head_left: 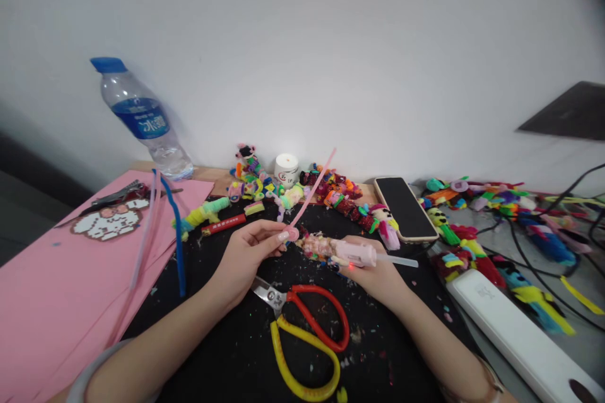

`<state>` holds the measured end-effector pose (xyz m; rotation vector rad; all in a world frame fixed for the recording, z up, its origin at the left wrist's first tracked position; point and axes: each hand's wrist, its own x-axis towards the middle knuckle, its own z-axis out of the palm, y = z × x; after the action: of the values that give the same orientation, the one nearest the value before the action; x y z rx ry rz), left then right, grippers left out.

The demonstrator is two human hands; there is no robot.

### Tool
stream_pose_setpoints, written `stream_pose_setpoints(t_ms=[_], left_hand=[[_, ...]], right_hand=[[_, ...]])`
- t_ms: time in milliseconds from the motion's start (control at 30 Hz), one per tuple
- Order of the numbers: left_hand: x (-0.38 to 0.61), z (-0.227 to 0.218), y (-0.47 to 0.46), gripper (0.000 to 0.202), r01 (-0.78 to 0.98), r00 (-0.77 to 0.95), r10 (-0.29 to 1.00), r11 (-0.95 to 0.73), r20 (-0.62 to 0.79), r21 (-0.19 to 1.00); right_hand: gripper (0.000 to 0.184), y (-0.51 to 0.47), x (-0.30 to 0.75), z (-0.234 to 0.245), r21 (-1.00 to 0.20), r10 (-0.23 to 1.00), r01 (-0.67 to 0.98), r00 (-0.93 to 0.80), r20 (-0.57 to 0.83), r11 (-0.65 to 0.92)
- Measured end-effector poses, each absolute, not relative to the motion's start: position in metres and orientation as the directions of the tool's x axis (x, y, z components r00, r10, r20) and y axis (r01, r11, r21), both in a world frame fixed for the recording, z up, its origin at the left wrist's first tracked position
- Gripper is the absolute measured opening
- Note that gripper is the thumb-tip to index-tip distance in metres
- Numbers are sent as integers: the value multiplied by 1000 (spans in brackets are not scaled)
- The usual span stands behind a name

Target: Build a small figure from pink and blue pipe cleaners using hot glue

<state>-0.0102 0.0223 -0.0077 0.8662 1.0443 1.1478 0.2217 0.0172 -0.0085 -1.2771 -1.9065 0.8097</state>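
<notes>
Left hand [258, 244]: fingers are pinched together on the coiled end of a pink pipe cleaner [310, 195] above the black mat [212, 346]; its stem points up and rightward. Right hand [382, 276]: fingers grip a near-level glue gun [358, 254], front end leftward.

A bottle [139, 118], a phone [405, 206] and pink paper [51, 302] around you.
On your left, the blue-capped bottle stands near the wall [302, 63], and a white cutout [106, 225] with a brown edge lies on the paper. Ahead of you sits a small white tub [286, 170]; to its right, the phone lies screen up. Farther right, you have black cables [582, 177] and a long white box [515, 334].
</notes>
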Motion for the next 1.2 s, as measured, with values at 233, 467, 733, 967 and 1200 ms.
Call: stream_pose_setpoints(t_ms=[233, 467, 733, 967, 1200], left_hand=[[-9, -6, 22, 17, -302, 53, 978, 207, -201, 931], [-8, -6, 20, 22, -222, 86, 977, 208, -193, 953], [-4, 3, 18, 14, -90, 209, 963, 191, -169, 977], [-1, 1, 13, 11, -34, 380, 907, 211, -183, 977], [-2, -3, 11, 16, 39, 429, 881, 201, -198, 979]], right_hand=[[12, 18, 223, -3, -711, 940, 619, -271, 207, 335], [51, 22, 226, -8, -548, 925, 747, -275, 262, 377], [58, 14, 222, 0, -510, 889, 730, -340, 306, 455], [23, 9, 218, 2, -842, 912, 354, -211, 353, 408], [14, 8, 210, 5, -902, 946, 313, -225, 233, 297]])
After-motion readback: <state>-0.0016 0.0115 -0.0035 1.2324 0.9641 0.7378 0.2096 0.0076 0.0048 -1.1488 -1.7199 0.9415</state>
